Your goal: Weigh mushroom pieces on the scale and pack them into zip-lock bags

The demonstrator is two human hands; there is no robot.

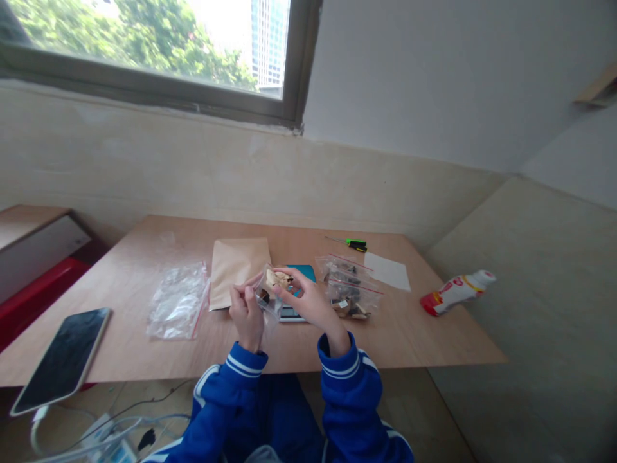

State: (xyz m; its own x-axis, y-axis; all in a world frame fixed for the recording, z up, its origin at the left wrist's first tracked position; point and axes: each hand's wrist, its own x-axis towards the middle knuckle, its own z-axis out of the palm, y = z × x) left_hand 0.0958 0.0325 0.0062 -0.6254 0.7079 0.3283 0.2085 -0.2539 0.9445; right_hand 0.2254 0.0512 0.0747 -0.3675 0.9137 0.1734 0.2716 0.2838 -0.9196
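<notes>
My left hand (247,314) is closed on a small clear plastic bag (272,315), with dark bits showing inside near its mouth. In my right hand (308,299) I pinch a pale, dried, crinkled piece (278,278), perhaps dried mushroom, at the bag's opening. Whether the piece is inside the bag or just above it I cannot tell. Beneath both hands lies a kitchen scale (303,272) with a teal top, partly hidden by them. A brown paper bag (238,263) lies flat behind my left hand. To the right are zip bags (348,283) holding dark and brown dried pieces.
A stack of clear zip bags (176,302) lies left, beyond it a tablet (65,354) with a cable at the table's (385,347) front edge. Screwdrivers (354,244) and white paper (389,271) are at the back right. A red-and-white bottle (456,292) lies near the right edge.
</notes>
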